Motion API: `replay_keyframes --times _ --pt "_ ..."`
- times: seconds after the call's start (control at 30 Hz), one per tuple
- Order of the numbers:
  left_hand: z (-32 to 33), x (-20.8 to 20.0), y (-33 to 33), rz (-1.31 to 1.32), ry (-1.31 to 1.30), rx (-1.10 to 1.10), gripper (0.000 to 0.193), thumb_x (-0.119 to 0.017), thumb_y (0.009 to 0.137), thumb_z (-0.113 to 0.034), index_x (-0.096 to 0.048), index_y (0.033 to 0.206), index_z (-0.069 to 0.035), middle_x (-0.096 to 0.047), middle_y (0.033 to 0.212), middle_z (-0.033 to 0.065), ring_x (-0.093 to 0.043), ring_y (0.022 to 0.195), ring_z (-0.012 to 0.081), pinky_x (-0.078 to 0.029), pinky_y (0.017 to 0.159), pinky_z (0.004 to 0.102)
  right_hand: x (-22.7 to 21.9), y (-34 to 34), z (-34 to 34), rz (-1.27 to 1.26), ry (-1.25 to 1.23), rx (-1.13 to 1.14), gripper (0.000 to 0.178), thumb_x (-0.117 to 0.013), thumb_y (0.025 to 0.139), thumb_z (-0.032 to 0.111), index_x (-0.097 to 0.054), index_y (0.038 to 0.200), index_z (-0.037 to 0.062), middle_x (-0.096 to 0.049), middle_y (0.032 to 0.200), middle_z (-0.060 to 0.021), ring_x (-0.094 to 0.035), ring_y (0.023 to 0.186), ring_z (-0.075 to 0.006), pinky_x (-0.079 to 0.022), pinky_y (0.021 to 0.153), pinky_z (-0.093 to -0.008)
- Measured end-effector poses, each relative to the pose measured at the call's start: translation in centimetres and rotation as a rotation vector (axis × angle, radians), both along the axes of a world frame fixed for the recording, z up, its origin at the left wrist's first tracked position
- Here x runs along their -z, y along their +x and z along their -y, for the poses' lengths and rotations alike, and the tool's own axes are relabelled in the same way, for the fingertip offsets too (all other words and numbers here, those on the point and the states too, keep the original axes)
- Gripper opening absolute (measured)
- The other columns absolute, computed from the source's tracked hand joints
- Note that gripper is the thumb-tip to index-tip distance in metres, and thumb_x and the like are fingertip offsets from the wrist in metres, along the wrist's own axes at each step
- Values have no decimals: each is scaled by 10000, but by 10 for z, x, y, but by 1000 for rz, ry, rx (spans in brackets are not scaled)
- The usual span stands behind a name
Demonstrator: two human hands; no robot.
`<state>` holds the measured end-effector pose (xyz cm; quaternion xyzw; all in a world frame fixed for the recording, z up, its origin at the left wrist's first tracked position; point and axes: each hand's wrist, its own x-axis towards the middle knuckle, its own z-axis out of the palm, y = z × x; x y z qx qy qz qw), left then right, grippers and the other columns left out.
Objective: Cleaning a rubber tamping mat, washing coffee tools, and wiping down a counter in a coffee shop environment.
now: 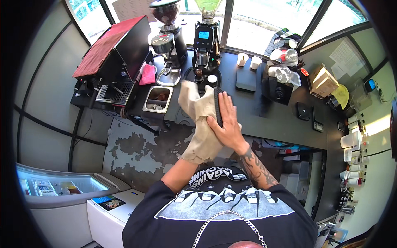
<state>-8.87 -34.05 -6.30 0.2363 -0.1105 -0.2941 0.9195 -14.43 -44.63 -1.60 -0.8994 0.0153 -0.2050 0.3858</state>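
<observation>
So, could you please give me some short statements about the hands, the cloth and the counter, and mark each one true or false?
1. The right hand holds a flat black object. True.
2. The cloth is bright blue. False: it is beige.
3. The left hand is hidden under the cloth. True.
4. The two white cups lie on the floor. False: they stand on the black counter near the window.
5. The red cloth lies on top of the coffee machine. True.
</observation>
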Motion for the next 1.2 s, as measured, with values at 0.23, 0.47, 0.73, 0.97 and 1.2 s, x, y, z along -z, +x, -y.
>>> replay_keyframes --times 0.23,0.47,0.73,0.97,1.2 --pt "-5 32 15 85 -394 54 637 -246 1174 -478 -189 1715 -148 -200 1777 80 -229 1625 261 -202 1326 450 10 1 1 102 -1 -338 615 -480 1138 295 -304 1689 84 -187 1778 -174 -123 1644 -411 -113 1310 -544" --pt "-7 57 9 325 30 -250 627 -297 1182 -401 -109 1732 -165 -117 1800 32 -148 1647 231 -123 1335 440 -7 15 -14 23 49 -342 585 -377 1168 390 -327 1690 132 -183 1785 -147 -109 1654 -372 -52 1313 -536" --pt "2 -29 -13 105 -92 -170 622 -318 1178 -326 -95 1719 -113 -201 1763 76 -224 1622 223 -219 1314 384 -24 33 -17 89 524 -427 626 -227 1190 407 -391 1630 -6 -314 1740 -139 -223 1631 -279 -119 1322 -426" --pt "-23 -53 10 602 442 -394 492 -452 1122 -281 -415 1551 -44 -571 1475 125 -595 1338 235 -481 1148 393 -66 26 -6 136 1563 -552 707 -238 1161 541 -427 1597 18 -426 1669 -153 -421 1535 -287 -368 1264 -431" --pt "-14 -71 17 435 102 -284 533 -659 1024 -228 -462 1487 -51 -610 1413 79 -628 1267 229 -556 1025 419 -58 49 43 -58 1194 -110 554 -684 1065 248 -509 1547 39 -512 1549 -188 -667 1243 -278 -549 1046 -371"
